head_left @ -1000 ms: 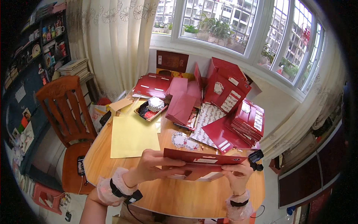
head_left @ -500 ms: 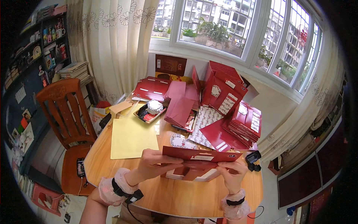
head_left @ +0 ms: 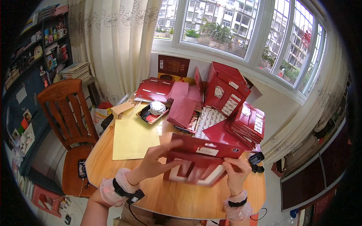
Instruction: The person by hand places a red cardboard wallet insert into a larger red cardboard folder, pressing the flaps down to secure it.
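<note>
Over the front of the table, a dark red cardboard folder (head_left: 203,160) is tilted upright, with a flap along its top and pale patches on its lower face. My right hand (head_left: 237,171) pinches its right edge between thumb and fingers. At the left edge, my left hand (head_left: 152,162) has its thumb and fingers spread apart, blurred by motion; whether it touches the cardboard is hard to tell. Behind the folder lie a patterned sheet (head_left: 211,119) and a flat red piece (head_left: 226,132). A stack of similar red folders (head_left: 249,122) is at the right.
Large red folders (head_left: 224,88) stand upright at the back by the window. Red envelopes (head_left: 183,113) lie mid-table, beside a black tray (head_left: 142,117) with a silvery bundle. A yellow sheet (head_left: 132,141) covers the left side. A small black device (head_left: 256,160) sits at the right edge.
The folder's face has tipped up into view and its top edge has risen. My left hand's fingers have spread from their grip on the left edge; my right hand still holds the right.
</note>
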### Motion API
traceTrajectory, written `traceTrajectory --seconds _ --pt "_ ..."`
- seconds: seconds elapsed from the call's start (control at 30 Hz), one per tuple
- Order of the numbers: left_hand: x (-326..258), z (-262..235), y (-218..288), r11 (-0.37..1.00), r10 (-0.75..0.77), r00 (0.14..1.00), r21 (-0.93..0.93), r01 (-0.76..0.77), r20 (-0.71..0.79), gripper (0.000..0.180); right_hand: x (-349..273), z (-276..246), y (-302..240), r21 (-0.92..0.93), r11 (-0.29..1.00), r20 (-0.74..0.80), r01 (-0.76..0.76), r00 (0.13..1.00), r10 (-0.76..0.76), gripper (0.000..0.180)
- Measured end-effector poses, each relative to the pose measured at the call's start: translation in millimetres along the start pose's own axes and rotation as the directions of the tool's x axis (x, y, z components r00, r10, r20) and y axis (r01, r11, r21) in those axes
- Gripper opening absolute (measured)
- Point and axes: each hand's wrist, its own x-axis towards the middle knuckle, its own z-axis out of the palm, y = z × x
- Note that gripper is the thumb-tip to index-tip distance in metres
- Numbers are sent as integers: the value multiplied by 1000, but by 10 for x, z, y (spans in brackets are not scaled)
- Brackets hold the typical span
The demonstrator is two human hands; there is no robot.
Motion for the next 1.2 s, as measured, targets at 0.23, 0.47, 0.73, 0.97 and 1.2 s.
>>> traceTrajectory --seconds 0.23,0.47,0.73,0.97,1.2 --pt "-43 -150 -335 791 -539 832 -258 554 132 44 -40 191 90 37 961 -34 -273 961 274 9" --pt "-101 -348 -501 682 -677 684 -119 721 271 37 90 189 140 -619 750 -42 233 944 -328 20" --pt "-100 -195 -413 753 -600 583 141 643 548 42 -157 358 264 -56 799 636 -598 596 490 25" --pt "-91 -146 -376 725 -569 492 118 679 659 48 -284 376 453 -129 848 679 -514 577 453 24" --pt "-15 -423 -417 736 -621 538 188 650 569 52 -131 336 309 -168 795 604 -583 576 551 19"
